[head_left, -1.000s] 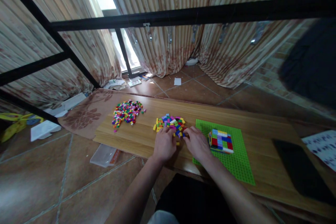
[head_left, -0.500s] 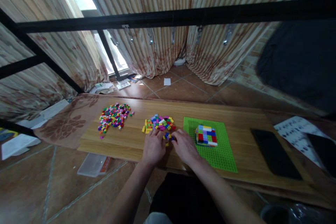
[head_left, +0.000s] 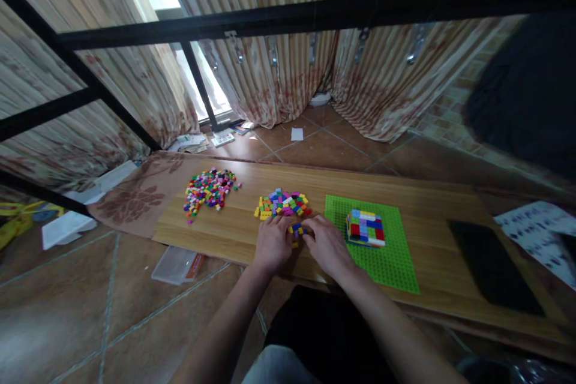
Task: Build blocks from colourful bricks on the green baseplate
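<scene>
A small cluster of blue and yellow toy bricks (head_left: 297, 229) sits between my hands, just in front of the nearer brick pile. My left hand (head_left: 273, 244) has its fingers curled against the cluster's left side. From the right, my right hand (head_left: 327, 244) pinches at the same bricks with thumb and fingers. Fingertips hide part of what is held. Beyond the hands lies a pile of mixed bricks (head_left: 282, 201) on the wooden board. To the right, a boxy multicoloured brick build (head_left: 365, 228) stands on a green baseplate (head_left: 396, 264).
Another heap of smaller bricks (head_left: 209, 189) lies further left on the wooden board (head_left: 243, 240). A dark flat panel (head_left: 492, 267) rests at the right end, beside a printed sheet (head_left: 535, 234). A clear plastic lid (head_left: 173, 264) is on the floor. A black metal rail (head_left: 292, 17) crosses above.
The whole scene has shifted right in view as the head turned slightly left. My hands stay together at the small blue and yellow bricks, with more yellow now showing between them.
</scene>
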{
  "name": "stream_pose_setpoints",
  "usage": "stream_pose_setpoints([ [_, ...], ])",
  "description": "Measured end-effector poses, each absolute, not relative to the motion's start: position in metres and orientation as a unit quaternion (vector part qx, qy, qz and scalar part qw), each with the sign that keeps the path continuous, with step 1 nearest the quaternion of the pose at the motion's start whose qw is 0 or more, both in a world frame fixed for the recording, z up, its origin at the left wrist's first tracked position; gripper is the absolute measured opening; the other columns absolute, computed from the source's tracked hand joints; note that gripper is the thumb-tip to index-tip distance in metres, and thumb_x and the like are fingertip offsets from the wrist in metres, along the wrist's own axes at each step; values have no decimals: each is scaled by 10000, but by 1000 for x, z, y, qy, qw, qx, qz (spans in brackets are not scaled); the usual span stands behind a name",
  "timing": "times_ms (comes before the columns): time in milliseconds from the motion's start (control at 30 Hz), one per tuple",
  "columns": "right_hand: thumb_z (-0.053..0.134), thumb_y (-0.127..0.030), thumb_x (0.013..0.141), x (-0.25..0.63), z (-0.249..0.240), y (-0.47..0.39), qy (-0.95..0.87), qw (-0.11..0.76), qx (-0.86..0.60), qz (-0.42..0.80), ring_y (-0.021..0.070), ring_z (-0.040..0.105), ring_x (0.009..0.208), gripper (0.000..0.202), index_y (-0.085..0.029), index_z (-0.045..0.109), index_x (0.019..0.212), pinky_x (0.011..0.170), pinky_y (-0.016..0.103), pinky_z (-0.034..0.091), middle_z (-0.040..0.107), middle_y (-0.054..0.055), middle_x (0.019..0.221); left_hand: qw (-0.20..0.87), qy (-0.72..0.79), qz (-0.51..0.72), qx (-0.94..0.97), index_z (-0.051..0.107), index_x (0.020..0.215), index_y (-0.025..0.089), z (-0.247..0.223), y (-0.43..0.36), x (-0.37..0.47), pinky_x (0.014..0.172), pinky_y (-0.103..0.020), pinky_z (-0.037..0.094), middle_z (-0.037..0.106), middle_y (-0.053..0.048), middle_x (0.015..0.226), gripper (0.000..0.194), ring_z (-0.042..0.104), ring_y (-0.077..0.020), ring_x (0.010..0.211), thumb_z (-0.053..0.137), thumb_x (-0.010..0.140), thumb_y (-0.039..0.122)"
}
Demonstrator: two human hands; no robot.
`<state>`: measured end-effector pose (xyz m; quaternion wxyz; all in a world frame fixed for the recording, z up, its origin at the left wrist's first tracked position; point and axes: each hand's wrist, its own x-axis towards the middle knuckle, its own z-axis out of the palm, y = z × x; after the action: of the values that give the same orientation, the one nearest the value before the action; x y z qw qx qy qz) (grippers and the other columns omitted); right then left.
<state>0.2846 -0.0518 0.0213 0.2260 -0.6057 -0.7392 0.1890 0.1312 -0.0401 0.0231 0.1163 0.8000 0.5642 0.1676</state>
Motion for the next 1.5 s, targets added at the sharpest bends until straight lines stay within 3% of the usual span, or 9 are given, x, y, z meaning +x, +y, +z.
stream_pose_setpoints([
  [333, 570, -78, 787, 275, 24, -50, -778, 231, -555, 181, 181, 499, 935, 166, -205, 658, 849, 858, 299, 413, 547, 43, 924, 125, 557, 189, 799, 580, 1087, 213, 20, -41, 130, 920, -369, 412, 656, -41, 1092, 379, 555, -227, 1027, 545, 731, 88],
  [767, 594, -96, 779, 277, 20, -52, -761, 268, -565, 173, 181, 517, 932, 172, -218, 657, 884, 842, 304, 416, 577, 31, 927, 175, 545, 275, 773, 649, 1023, 222, 21, -47, 122, 874, -349, 447, 693, -19, 1012, 320, 601, -192, 922, 552, 747, 92],
  [1000, 629, -196, 792, 277, 15, -50, -760, 262, -574, 159, 203, 514, 956, 199, -231, 660, 986, 857, 334, 413, 609, 40, 945, 202, 583, 306, 725, 665, 990, 226, 21, -64, 107, 844, -343, 468, 690, -20, 977, 284, 593, -190, 913, 563, 750, 116],
  [1300, 601, -202, 807, 278, 20, -49, -757, 210, -606, 122, 211, 513, 937, 83, -199, 646, 876, 869, 339, 397, 610, 54, 920, 235, 571, 312, 722, 653, 1009, 232, 19, -68, 112, 862, -344, 461, 686, -18, 982, 287, 595, -186, 935, 553, 767, 114],
  [1500, 566, -208, 827, 275, 22, -51, -746, 246, -604, 135, 192, 519, 917, 71, -205, 628, 860, 856, 320, 393, 610, 43, 897, 244, 565, 323, 719, 654, 1003, 214, 16, -69, 111, 856, -344, 467, 677, -36, 971, 256, 596, -186, 945, 540, 788, 134],
])
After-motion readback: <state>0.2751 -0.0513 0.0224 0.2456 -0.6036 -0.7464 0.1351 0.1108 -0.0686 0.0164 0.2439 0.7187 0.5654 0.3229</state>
